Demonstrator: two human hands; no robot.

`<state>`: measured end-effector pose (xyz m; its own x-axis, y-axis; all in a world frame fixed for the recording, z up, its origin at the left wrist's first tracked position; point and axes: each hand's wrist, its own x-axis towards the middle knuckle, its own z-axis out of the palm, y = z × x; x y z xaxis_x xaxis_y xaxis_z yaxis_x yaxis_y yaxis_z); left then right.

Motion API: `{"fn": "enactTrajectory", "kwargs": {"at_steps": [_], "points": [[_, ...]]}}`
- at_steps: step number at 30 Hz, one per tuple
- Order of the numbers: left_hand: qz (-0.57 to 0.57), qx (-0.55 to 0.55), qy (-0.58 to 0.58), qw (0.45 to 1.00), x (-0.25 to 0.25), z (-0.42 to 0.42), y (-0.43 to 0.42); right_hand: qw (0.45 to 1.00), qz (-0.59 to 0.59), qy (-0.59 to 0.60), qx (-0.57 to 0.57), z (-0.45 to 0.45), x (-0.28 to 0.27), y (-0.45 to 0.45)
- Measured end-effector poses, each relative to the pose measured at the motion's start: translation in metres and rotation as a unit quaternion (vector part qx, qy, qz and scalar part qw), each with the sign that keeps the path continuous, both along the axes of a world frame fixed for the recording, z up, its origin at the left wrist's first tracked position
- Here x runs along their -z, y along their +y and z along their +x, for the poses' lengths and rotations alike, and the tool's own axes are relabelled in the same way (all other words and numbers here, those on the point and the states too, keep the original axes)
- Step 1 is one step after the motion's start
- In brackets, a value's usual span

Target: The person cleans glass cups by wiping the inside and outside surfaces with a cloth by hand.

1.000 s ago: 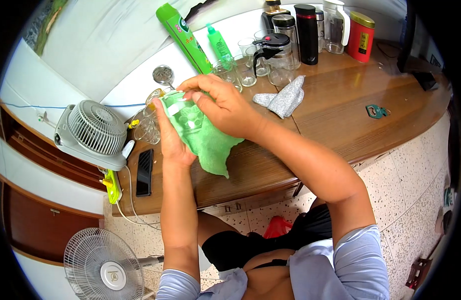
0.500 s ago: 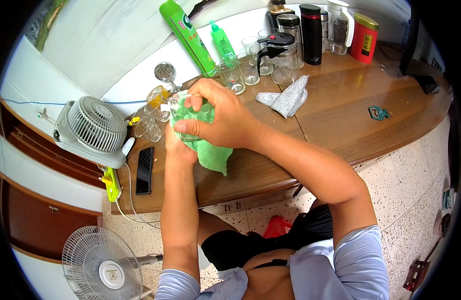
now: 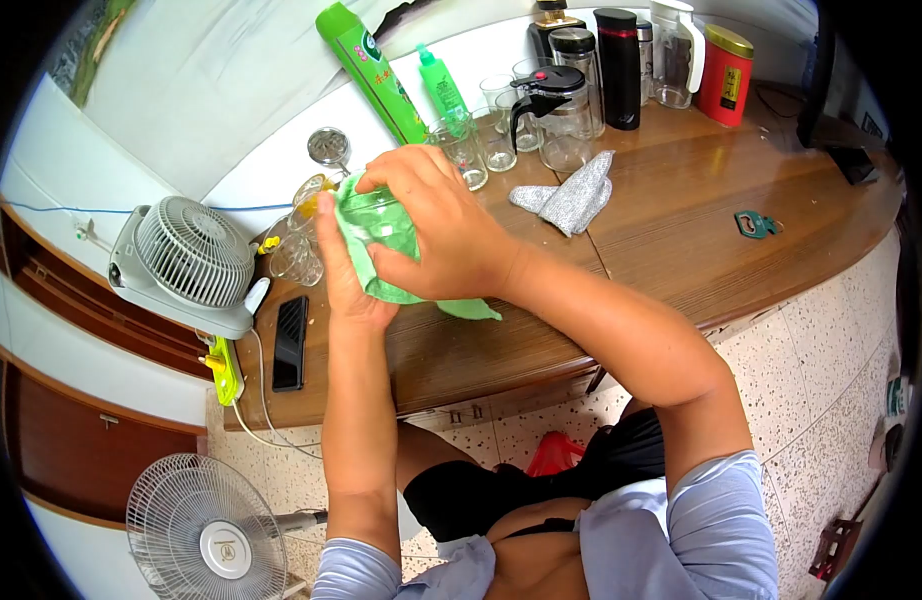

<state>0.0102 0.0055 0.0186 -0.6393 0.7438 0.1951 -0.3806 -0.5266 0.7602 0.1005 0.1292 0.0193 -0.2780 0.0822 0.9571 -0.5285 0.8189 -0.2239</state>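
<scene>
Above the table's left part, my two hands are closed around a clear drinking glass (image 3: 383,212) and a green cloth (image 3: 358,250). My left hand (image 3: 347,275) supports the cloth from below and the left side, its thumb pointing up. Curled over the glass from the right is my right hand (image 3: 446,220), with its thumb and fingers on opposite sides of it. Green fabric lies behind and around the glass, and one corner hangs out under my right wrist. Most of my left fingers are hidden behind the cloth.
Glass mugs (image 3: 296,258) stand just left of my hands, near a small fan (image 3: 196,250) and a phone (image 3: 290,342). Behind are drinking glasses (image 3: 497,150), a glass teapot (image 3: 566,150) and a green spray can (image 3: 371,75). A grey cloth (image 3: 578,200) lies to the right.
My right hand has turned over the glass, and the cloth now wraps more of it. The cloth's hanging corner has swung up and right. My left thumb now shows at the cloth's edge.
</scene>
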Motion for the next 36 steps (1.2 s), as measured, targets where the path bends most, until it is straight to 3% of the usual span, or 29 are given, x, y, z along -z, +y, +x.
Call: {"fn": "enactTrajectory", "kwargs": {"at_steps": [4,10,13,18,22,26,30,34,36], "points": [[-0.002,0.033,0.041,0.999,0.003,-0.004,0.002,1.0,-0.009,-0.015,-0.018,-0.005,0.007,-0.003],[0.027,0.048,0.014,0.998,0.016,-0.019,-0.005,0.994,-0.035,-0.046,-0.097,-0.004,0.009,-0.002],[-0.027,0.004,-0.014,1.0,0.01,-0.013,-0.004,0.991,-0.03,-0.006,-0.131,-0.011,0.01,-0.003],[0.026,0.094,-0.092,0.991,0.023,-0.025,-0.007,0.987,-0.005,-0.011,-0.161,-0.001,0.0,0.002],[0.086,0.141,-0.128,0.978,0.006,-0.007,-0.002,0.988,-0.007,-0.012,-0.156,-0.002,-0.004,0.013],[0.051,0.123,-0.071,0.989,0.003,-0.008,-0.003,0.991,-0.043,-0.022,-0.126,-0.008,0.0,0.016],[-0.081,-0.01,0.097,0.992,0.0,0.0,-0.004,0.997,-0.04,-0.014,-0.069,-0.009,0.005,0.011],[-0.078,-0.041,0.042,0.995,-0.007,0.016,0.005,0.996,-0.034,-0.031,-0.073,-0.001,0.002,0.006],[-0.062,0.003,0.064,0.996,0.005,-0.003,0.0,0.99,-0.059,-0.066,-0.106,-0.003,0.004,0.006]]}}
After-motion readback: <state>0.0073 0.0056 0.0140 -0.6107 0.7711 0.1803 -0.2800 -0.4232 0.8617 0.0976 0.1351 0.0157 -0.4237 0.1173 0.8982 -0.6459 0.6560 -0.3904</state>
